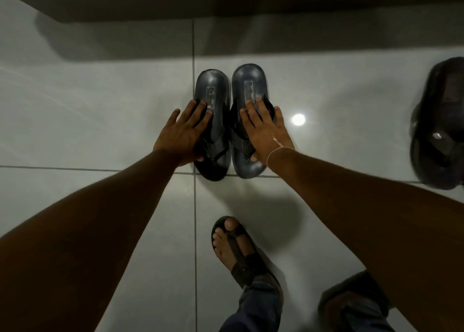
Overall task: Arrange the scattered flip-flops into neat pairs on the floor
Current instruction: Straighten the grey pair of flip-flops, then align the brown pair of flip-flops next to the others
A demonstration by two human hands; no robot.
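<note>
Two dark blue-grey flip-flops lie side by side on the white tiled floor, heels toward the wall. My left hand (184,133) rests flat on the left flip-flop (213,90), fingers spread over its strap and middle. My right hand (263,128) lies on the right flip-flop (248,85), with the thumb tucked at the strap near its toe end. Both soles touch or nearly touch along their inner edges. A further dark flip-flop (439,130) lies at the right edge of the view, partly cut off and blurred.
A dark wall base (226,2) runs across the top, casting a shadow on the tiles. My own sandalled foot (238,251) stands below the pair, a second foot (351,301) further right. A lamp reflection (298,119) shines beside the right flip-flop.
</note>
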